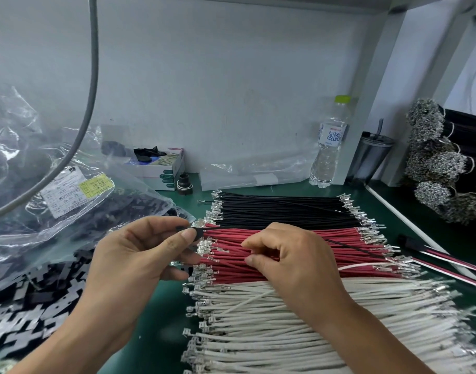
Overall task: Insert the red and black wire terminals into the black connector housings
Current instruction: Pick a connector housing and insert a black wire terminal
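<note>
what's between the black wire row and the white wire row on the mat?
Head view: the red wires fill that stretch, between the black wires and white wires. The right hand rests on them.

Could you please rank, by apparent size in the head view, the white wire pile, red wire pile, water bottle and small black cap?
1. white wire pile, though nearest the camera
2. red wire pile
3. water bottle
4. small black cap

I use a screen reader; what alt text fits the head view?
Left hand pinches a black connector housing with a black wire in it; right hand picks at red wires, between black wires and white wires.
</note>
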Tool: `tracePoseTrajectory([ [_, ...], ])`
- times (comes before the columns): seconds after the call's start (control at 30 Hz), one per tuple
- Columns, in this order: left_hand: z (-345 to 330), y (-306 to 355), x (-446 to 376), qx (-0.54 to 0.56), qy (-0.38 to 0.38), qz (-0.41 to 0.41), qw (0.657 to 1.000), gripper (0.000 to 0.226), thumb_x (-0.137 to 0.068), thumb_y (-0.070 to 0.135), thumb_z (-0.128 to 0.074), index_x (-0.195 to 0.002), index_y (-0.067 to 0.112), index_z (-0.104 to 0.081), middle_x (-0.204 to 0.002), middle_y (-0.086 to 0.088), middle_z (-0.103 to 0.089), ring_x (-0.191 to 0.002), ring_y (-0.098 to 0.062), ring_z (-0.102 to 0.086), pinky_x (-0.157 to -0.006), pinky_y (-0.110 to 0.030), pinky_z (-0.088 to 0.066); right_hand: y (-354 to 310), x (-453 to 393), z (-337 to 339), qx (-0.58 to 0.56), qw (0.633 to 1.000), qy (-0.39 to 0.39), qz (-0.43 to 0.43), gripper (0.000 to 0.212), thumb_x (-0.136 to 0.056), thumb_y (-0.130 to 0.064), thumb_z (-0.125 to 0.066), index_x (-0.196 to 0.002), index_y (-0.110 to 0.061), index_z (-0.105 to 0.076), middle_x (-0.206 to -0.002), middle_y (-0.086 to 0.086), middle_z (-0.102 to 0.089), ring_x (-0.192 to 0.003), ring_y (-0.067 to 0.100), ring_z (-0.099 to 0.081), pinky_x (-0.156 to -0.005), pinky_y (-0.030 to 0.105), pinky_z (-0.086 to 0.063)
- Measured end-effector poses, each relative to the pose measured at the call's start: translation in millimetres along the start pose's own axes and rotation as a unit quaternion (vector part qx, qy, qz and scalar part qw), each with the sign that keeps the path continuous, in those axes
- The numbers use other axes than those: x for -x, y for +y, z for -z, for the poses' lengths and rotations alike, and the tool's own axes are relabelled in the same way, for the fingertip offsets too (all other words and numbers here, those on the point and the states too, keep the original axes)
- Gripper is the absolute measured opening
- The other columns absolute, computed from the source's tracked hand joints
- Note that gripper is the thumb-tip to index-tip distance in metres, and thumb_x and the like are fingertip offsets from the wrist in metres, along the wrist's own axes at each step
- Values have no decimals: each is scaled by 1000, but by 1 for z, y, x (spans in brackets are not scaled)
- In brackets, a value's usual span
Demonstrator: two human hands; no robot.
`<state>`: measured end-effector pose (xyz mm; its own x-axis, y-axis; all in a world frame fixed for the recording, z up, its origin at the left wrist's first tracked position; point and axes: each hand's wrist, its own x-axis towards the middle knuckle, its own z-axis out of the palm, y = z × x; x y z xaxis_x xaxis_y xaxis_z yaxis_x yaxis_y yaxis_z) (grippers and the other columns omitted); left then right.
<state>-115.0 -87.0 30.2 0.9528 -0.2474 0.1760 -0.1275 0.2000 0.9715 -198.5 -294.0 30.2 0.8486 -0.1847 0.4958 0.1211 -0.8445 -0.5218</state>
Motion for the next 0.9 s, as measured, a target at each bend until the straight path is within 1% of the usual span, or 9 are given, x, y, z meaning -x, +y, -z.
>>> tracePoseTrajectory([
  [0.13, 0, 1, 0, 4, 3, -3, 1000, 21, -66, 19, -81, -87, 15, -81, -84, -17, -78, -65, -28, -75, -47, -26, -57, 0, -1, 3, -12, 1000, -7, 15, 1, -85, -28, -79, -84, -28, -80, -83, -20, -69, -84, 0, -66, -72, 26, -53],
  [0.23, 1, 1, 0, 7, 4, 2, 1000, 25, -64, 22, -82, -88, 15, -81, -87, -17, -79, -66, -29, -75, -48, -27, -59, 1, -2, 6, 9, 1000, -3, 11, 5, -86, -29, -77, -81, -30, -76, -83, -21, -67, -85, -1, -64, -71, 24, -52],
  [0.3, 2, 2, 0, 9, 4, 7, 1000, 28, -63, 23, -83, -89, 14, -81, -88, -17, -79, -67, -29, -76, -49, -27, -59, -2, -2, 5, 25, 999, -11, 17, 7, -86, -39, -75, -85, -33, -76, -83, -22, -66, -85, -1, -62, -71, 23, -50],
  [0.43, 2, 1, -1, 11, 9, 9, 1000, 28, -63, 23, -83, -89, 14, -81, -88, -17, -79, -67, -28, -76, -48, -26, -58, -7, -4, -2, 75, 994, -58, 46, 25, -82, -57, -71, -92, -35, -77, -87, -21, -61, -88, 0, -51, -72, 21, -45],
  [0.57, 3, 1, -2, 15, 12, 17, 1000, 27, -63, 23, -83, -89, 14, -81, -87, -17, -79, -67, -29, -76, -48, -26, -58, -7, -3, -3, 85, 993, -74, 43, 17, -87, -48, -71, -84, -32, -71, -84, -20, -58, -86, 0, -49, -69, 19, -39],
  [0.63, 3, 0, -2, 16, 11, 18, 1000, 28, -62, 23, -83, -89, 14, -81, -87, -17, -79, -67, -29, -76, -48, -25, -58, -7, -4, -4, 82, 994, -63, 42, 10, -89, -44, -70, -92, -35, -69, -86, -21, -58, -87, -1, -51, -69, 16, -37],
  [0.7, 2, 0, -1, 13, 8, 17, 1000, 29, -61, 24, -83, -88, 15, -82, -85, -17, -79, -66, -28, -76, -48, -25, -58, -6, -4, -4, 82, 994, -64, 40, 14, -90, -43, -70, -102, -37, -70, -90, -21, -60, -89, -2, -52, -71, 16, -40],
  [0.83, 2, 1, -1, 15, 12, 13, 1000, 29, -62, 25, -84, -88, 15, -82, -86, -17, -79, -66, -28, -76, -48, -25, -58, -9, -4, -6, 107, 991, -60, 55, 8, -94, -36, -65, -91, -32, -71, -90, -19, -60, -88, -2, -50, -67, 9, -33],
  [0.9, 5, 3, -2, 17, 21, 10, 1000, 31, -61, 27, -84, -89, 16, -82, -88, -17, -79, -68, -29, -77, -49, -26, -58, -8, -4, -2, 94, 993, -44, 48, 7, -97, -31, -63, -93, -32, -68, -90, -20, -59, -87, -2, -54, -68, 11, -38],
])
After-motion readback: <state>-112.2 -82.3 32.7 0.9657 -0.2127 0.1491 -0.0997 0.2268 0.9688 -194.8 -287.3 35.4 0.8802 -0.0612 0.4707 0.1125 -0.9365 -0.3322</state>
